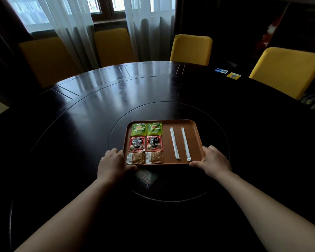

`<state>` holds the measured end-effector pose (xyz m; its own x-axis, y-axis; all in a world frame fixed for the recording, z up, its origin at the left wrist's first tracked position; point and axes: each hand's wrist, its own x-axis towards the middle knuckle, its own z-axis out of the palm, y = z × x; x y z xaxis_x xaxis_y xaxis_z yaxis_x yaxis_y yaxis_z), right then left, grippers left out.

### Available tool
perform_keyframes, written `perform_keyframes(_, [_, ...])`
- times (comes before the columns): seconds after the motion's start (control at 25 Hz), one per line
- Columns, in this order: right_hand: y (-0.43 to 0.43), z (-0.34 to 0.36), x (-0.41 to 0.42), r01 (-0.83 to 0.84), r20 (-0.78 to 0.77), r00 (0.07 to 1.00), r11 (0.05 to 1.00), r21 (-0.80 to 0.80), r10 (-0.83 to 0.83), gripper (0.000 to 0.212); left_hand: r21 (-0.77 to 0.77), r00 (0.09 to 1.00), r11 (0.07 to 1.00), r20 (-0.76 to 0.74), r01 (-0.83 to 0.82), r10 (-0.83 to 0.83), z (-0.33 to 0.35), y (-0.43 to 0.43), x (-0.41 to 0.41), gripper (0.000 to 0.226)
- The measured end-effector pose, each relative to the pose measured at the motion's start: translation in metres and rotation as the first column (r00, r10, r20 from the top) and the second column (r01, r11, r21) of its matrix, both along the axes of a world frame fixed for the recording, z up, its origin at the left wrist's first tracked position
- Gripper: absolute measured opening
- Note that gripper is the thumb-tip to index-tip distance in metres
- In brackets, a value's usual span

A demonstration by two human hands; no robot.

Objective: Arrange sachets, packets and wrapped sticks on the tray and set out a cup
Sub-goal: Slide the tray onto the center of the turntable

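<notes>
Brown tray (180, 124) on the dark round tabletop (91, 110), near the middle ring. On its left half, a neat grid: two green tea sachets (146, 129) at the far edge, two red coffee packets (145, 143) in the middle, two tan biscuit packets (144, 158) nearest. On the right half, two white wrapped sticks (180, 143), lying parallel and apart, lengthwise. Sorted by kind, likely for tidy presentation. Left hand (111, 163) clasped on the near-left corner, right hand (213, 160) closed over the near-right corner, thumbs along the front rim, probably for squaring or sliding the tray level. No cup in view yet. Yellow chairs (191, 49) around the far side.
</notes>
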<state>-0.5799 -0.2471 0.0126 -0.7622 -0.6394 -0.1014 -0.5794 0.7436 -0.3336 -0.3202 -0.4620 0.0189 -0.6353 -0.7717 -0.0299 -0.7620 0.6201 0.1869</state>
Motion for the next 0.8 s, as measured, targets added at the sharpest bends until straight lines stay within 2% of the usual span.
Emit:
perform_keyframes(0.44, [-0.026, -0.011, -0.021, 0.043, 0.017, 0.999, 0.998, -0.035, -0.042, 0.059, -0.077, 0.999, 0.996, -0.008, -0.041, 0.040, -0.012, -0.023, -0.019, 0.066])
perform_keyframes(0.8, [-0.026, -0.016, -0.025, 0.059, 0.060, 0.997, 0.990, -0.131, -0.051, 0.055, -0.103, 0.998, 0.993, -0.022, -0.055, 0.053, -0.023, -0.032, -0.024, 0.066])
